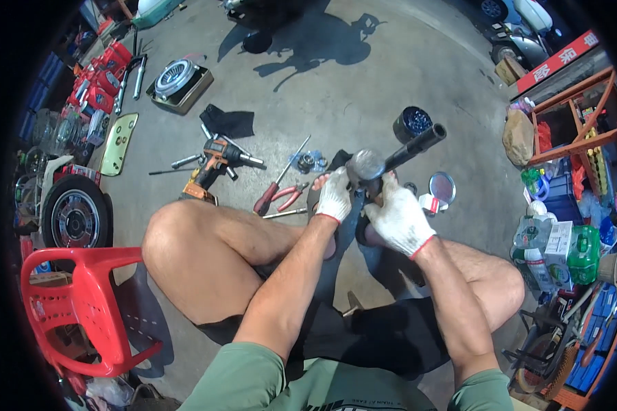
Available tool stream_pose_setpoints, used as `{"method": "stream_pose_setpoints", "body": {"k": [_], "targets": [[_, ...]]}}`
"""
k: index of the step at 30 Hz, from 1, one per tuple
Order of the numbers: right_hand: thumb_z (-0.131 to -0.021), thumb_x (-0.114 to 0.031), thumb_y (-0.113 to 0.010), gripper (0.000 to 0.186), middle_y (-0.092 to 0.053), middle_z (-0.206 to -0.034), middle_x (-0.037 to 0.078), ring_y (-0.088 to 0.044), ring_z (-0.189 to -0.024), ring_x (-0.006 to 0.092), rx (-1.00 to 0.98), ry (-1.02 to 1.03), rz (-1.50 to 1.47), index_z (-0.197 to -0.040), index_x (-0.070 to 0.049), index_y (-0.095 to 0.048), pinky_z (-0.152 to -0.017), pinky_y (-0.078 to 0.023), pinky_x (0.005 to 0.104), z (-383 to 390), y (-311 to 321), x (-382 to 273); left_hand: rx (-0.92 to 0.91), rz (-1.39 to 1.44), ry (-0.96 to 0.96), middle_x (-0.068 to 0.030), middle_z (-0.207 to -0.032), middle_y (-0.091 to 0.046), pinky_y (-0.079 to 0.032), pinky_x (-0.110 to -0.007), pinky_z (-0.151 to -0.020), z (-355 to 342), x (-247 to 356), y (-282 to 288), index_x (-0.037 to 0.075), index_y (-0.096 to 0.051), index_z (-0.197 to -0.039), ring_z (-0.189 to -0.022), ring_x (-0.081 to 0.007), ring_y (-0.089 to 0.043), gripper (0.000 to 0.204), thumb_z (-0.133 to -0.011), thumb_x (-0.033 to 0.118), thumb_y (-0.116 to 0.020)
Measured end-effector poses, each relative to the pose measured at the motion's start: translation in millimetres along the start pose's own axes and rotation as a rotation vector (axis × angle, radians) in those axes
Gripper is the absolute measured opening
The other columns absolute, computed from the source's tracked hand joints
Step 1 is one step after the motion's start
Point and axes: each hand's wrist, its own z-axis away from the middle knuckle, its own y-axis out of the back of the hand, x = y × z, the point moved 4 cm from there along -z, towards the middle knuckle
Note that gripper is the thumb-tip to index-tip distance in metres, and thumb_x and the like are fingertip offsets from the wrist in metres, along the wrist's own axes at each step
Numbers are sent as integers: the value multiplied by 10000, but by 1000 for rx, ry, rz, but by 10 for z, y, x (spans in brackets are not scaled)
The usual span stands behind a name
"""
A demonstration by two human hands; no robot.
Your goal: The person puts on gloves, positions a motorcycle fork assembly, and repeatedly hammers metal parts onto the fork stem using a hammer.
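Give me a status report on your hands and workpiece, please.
Left fingers at round silvery part; right fingers by black tube; grips partly hidden. Red-handled pliers lying to the left.

White characters on a red sign point(557, 63), dark letters on a green shirt point(349, 383)
The sign slants at the upper right; the letters cross the shirt's front at the lower edge. Print on the red bottles point(101, 100) is too small to read.

That head-worn left fisheye peers steeply down from close above the bare knees point(175, 236), out across the concrete floor point(339, 106).
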Motion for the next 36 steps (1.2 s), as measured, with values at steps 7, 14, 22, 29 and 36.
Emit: {"method": "stream_pose_setpoints", "body": {"k": [7, 14, 22, 29, 36], "targets": [[-820, -109, -691, 277, -619, -962, 290, -617, -983, 437, 38, -32, -218, -1010, 44, -560, -855, -507, 482, 60, 193, -343, -41, 84, 18, -130, -1192, -731, -541, -383, -946, -53, -43, 139, 62, -672, -1251, -1090, -252, -700, 358, -911, 36, -562], [-779, -84, -686, 385, -615, -1010, 318, -628, -1018, 438, -19, -122, -176, -1100, 72, -537, -883, -519, 485, 91, 230, -170, 124, 112, -121, -184, -994, -648, -475, -488, -844, 2, 118, 193, 34, -648, -1045, -957, -404, -618, 240, -806, 55, -656], [-806, -120, -671, 495, -630, -975, 345, -630, -1000, 495, 20, 47, 87, -1187, 127, -474, -897, -521, 493, -54, -20, 13, 18, -10, 62, -184, -1029, -672, -480, -495, -850, -10, -49, 43, 43, -662, -1096, -973, -404, -630, 288, -812, 91, -668], [-824, -151, -698, 381, -645, -943, 278, -657, -920, 459, 87, -23, -266, -1121, 26, -539, -800, -542, 488, 113, 351, -255, -4, 179, 15, -194, -1058, -677, -489, -490, -841, -54, 171, 262, 52, -684, -1088, -992, -410, -636, 258, -841, 117, -653], [-858, -236, -676, 338, -655, -845, 253, -684, -870, 403, 16, -70, -109, -1018, 58, -626, -777, -533, 464, 42, -103, 114, 35, 169, 84, -183, -1061, -682, -501, -456, -857, -34, 201, 290, 65, -689, -1083, -1038, -396, -646, 333, -769, -5, -602]]}}
